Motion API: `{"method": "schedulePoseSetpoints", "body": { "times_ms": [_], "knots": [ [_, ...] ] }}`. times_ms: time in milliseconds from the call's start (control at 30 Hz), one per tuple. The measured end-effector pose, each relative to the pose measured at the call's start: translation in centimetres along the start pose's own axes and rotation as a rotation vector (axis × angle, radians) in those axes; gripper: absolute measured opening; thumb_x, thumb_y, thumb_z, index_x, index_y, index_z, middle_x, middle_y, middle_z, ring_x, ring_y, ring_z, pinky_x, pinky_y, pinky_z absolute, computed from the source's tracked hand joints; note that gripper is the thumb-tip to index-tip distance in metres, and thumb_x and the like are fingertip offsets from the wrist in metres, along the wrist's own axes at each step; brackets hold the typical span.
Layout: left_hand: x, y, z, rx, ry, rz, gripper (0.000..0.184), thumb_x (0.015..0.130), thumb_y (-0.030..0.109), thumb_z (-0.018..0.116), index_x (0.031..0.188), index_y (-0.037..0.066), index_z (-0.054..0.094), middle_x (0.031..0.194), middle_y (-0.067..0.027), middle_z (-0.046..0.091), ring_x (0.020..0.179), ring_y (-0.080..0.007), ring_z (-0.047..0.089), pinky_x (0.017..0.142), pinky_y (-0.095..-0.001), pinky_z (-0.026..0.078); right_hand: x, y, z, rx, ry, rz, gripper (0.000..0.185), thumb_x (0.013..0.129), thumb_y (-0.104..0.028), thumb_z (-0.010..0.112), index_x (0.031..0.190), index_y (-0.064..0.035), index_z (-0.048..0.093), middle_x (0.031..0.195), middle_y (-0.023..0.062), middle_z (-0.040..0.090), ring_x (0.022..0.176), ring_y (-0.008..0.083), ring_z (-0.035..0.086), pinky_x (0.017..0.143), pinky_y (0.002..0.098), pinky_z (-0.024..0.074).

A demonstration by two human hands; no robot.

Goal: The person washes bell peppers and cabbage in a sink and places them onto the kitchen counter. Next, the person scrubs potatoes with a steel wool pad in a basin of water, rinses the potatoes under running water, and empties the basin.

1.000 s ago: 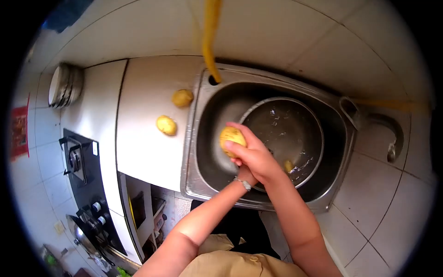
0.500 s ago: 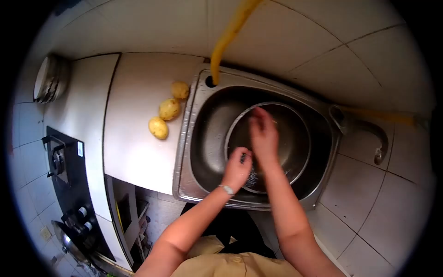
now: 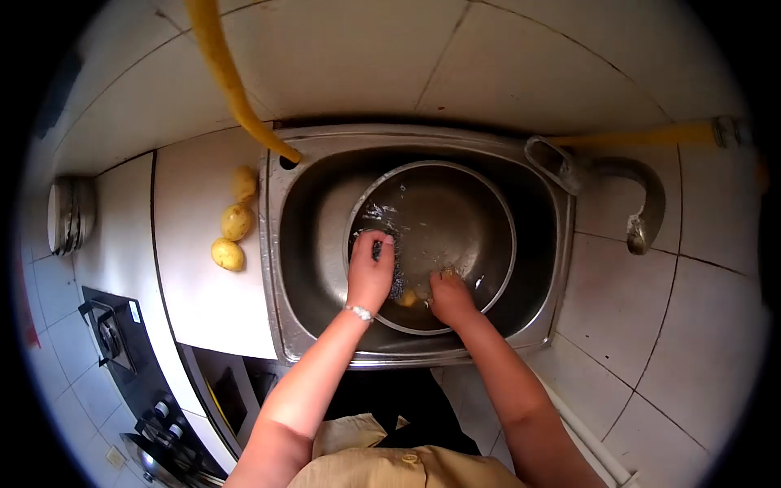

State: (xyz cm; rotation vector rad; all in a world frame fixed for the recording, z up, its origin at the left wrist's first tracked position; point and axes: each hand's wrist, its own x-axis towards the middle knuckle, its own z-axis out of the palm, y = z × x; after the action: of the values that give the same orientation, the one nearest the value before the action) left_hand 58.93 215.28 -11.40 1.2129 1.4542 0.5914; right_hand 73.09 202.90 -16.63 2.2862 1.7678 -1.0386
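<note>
My left hand (image 3: 371, 275) is closed on a dark, glinting mesh scourer (image 3: 396, 275) over the left part of a round metal basin (image 3: 514, 236). My right hand (image 3: 452, 299) reaches into the water at the basin's lower right, with its fingers curled. Something yellowish shows at its fingertips, too small to name. A yellow potato (image 3: 407, 298) lies in the water between my hands. On the white counter left of the sink, three potatoes stand in a row: a lower one (image 3: 228, 254), a middle one (image 3: 237, 221) and an upper one (image 3: 244, 184).
The basin sits inside a steel sink (image 3: 272, 244). A curved faucet (image 3: 651, 195) is at the right. A yellow hose (image 3: 224, 73) runs into the sink's upper left corner. Stacked bowls (image 3: 71, 215) and a gas stove (image 3: 114, 333) are farther left.
The potato that was in my right hand has joined the other two on the counter. My right hand has moved down into the basin, my left hand with the scourer is over it, and the view has shifted.
</note>
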Motion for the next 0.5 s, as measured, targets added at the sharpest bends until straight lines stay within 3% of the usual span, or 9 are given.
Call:
{"method": "schedulePoseSetpoints", "body": {
  "times_ms": [67,167,200,233,267,333,400,467,500],
  "knots": [
    [0.9,-1.4,1.4,0.593,-0.124,0.466,0.023,0.087,0.024,0.059,0.102,0.007,0.057,0.1,-0.012,0.058,0.094,-0.0291,0.055,0.078,-0.0412,0.045,-0.7,1.0,0.0,0.068,0.027,-0.007,0.032,0.076,-0.016,0.065,0.101,0.0005,0.055,0.098,0.0215,0.061,0.092,0.038,0.058,0.082,0.0444,0.0466],
    [1.9,-3.2,3.0,0.943,-0.295,0.512,0.027,0.084,0.023,0.06,0.106,0.009,0.058,0.109,-0.0145,0.055,0.1,-0.0338,0.054,0.081,-0.0471,0.045,-0.5,2.0,-0.8,0.198,0.086,-0.04,0.034,0.08,-0.025,0.067,0.101,-0.0028,0.054,0.098,0.0181,0.061,0.087,0.0334,0.059,0.077,0.0402,0.0486],
    [2.4,-4.0,3.5,1.102,-0.387,0.569,0.027,0.084,0.023,0.06,0.107,0.009,0.057,0.11,-0.0151,0.055,0.1,-0.0339,0.054,0.081,-0.0474,0.045,0.1,2.0,-2.4,0.774,0.016,0.22,0.032,0.085,-0.031,0.062,0.101,-0.0048,0.054,0.095,0.0153,0.062,0.083,0.0271,0.06,0.07,0.035,0.0487],
    [2.8,-3.6,4.0,1.079,-0.461,0.404,0.023,0.085,0.019,0.057,0.106,0.008,0.058,0.107,-0.0164,0.055,0.1,-0.036,0.053,0.083,-0.0462,0.045,0.4,2.2,-3.5,1.346,-0.061,0.488,0.032,0.09,-0.037,0.056,0.1,-0.0068,0.054,0.093,0.0124,0.062,0.078,0.0209,0.06,0.063,0.0299,0.0487],
    [2.6,-3.3,4.3,1.077,-0.468,0.404,0.023,0.085,0.019,0.057,0.106,0.008,0.058,0.107,-0.0164,0.055,0.1,-0.036,0.053,0.083,-0.0462,0.045,0.2,2.7,-4.2,1.346,-0.059,0.495,0.032,0.09,-0.037,0.056,0.1,-0.0068,0.054,0.093,0.0124,0.062,0.078,0.0209,0.06,0.063,0.0299,0.0487],
    [1.6,-1.4,4.3,0.445,-0.222,0.377,0.02,0.086,0.016,0.056,0.103,0.006,0.058,0.102,-0.017,0.056,0.099,-0.0366,0.053,0.084,-0.0448,0.043,-0.5,3.7,-4.8,2.154,-0.187,0.315,0.034,0.095,-0.043,0.045,0.1,-0.0108,0.054,0.091,0.0071,0.062,0.076,0.0123,0.059,0.059,0.0231,0.0455],
    [-1.7,2.1,4.5,0.267,-0.2,0.427,0.018,0.085,0.015,0.056,0.099,0.004,0.058,0.098,-0.0178,0.056,0.097,-0.0369,0.053,0.085,-0.0429,0.042,-0.2,2.3,-4.0,2.163,-0.128,0.363,0.035,0.096,-0.042,0.043,0.102,-0.0104,0.056,0.096,0.0091,0.062,0.07,0.0134,0.058,0.053,0.0237,0.0438],
    [-4.2,4.5,5.9,0.298,-0.22,0.59,0.016,0.084,0.015,0.059,0.095,0.004,0.059,0.095,-0.0181,0.056,0.094,-0.0373,0.053,0.084,-0.0411,0.043,0.3,-2.0,-4.1,2.061,0.417,0.721,0.033,0.096,-0.043,0.043,0.1,-0.0128,0.055,0.103,0.0083,0.061,0.06,0.012,0.055,0.046,0.0226,0.0398],
    [-3.6,4.3,6.3,0.325,-0.226,0.565,0.015,0.083,0.016,0.06,0.092,0.004,0.06,0.093,-0.0178,0.056,0.093,-0.0371,0.053,0.083,-0.0414,0.043,-0.1,-2.7,-4.6,2.122,0.426,0.689,0.029,0.096,-0.042,0.042,0.099,-0.0142,0.052,0.1,0.0072,0.059,0.056,0.0115,0.051,0.042,0.0225,0.0368]
  ]
}}
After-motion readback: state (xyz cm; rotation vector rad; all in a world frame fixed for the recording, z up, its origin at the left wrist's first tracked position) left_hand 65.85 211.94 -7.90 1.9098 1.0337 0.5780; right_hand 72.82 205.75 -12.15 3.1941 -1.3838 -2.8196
